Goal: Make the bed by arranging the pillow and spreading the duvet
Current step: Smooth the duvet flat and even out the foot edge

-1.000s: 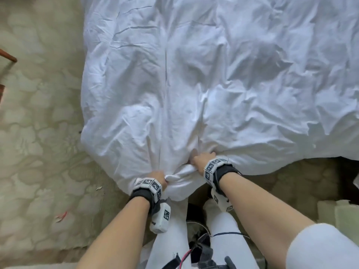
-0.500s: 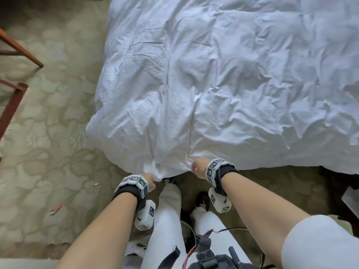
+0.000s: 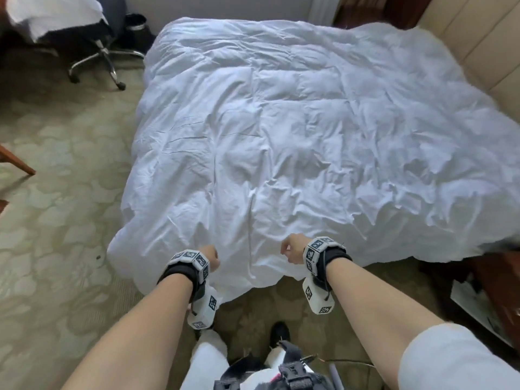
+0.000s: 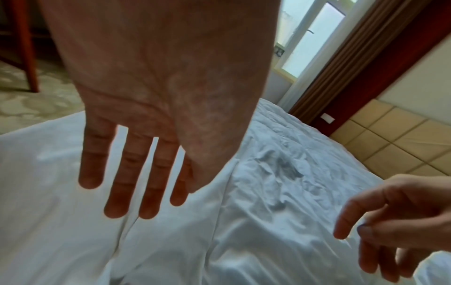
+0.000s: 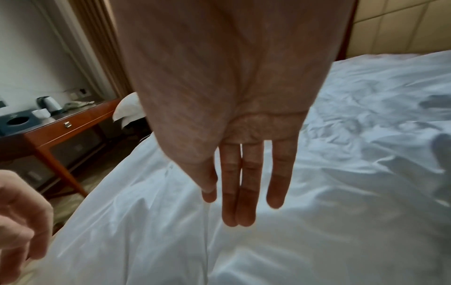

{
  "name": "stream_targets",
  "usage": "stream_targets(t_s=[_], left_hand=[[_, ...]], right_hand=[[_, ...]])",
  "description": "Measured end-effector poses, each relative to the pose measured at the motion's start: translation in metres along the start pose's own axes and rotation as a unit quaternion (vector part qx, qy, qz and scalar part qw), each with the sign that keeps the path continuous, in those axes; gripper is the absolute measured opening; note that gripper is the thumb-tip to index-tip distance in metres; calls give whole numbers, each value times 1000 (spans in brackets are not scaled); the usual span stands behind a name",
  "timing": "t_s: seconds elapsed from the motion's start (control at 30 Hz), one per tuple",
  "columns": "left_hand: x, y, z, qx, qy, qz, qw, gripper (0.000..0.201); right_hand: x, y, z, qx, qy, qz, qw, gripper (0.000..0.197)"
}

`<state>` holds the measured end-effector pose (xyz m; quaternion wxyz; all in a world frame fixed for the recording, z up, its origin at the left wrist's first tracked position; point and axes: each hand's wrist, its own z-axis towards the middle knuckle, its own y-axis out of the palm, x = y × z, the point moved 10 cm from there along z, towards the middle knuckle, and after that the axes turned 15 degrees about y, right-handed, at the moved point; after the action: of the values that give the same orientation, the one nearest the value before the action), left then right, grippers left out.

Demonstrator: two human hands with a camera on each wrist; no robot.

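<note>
A crumpled white duvet lies spread over the whole bed, and its near edge hangs toward the carpet. My left hand and right hand hover just above that near edge, a little apart, and hold nothing. In the left wrist view the left hand's fingers point straight down over the duvet. The right wrist view shows the right hand's fingers straight as well, above the duvet. No pillow shows on the bed.
An office chair with a white bundle stands at the far left by a bin. A wooden desk carries a kettle and cups. A padded headboard runs along the right. My feet are on patterned carpet.
Both hands have let go of the duvet's near edge and opened. They now hover apart above it. The head view has lifted from the edge to the whole bed.
</note>
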<state>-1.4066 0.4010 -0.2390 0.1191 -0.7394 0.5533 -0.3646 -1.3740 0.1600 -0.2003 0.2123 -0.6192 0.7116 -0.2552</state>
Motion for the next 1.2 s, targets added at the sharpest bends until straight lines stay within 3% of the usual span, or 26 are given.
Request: stream_targets(t_s=[0.2,0.37,0.5,0.9,1.2], left_hand=[[72,-73,19,17,79,74,994,30],[163,-88,35,4,151,144,978,31],[239,-78,45,-5,195,179,964,29],[446,-4,93,-24,235,239,942,31],[555,11,126,-41,237,293,925,24]], right_hand=[[39,-57,-33,32,55,94,994,30],[102,-84,-55,72,96,152,981,29],[174,-85,-66,64,132,186,972,29],[387,-105,-68,85,154,220,960,27],[515,-112,-49,60,188,273,941,25]])
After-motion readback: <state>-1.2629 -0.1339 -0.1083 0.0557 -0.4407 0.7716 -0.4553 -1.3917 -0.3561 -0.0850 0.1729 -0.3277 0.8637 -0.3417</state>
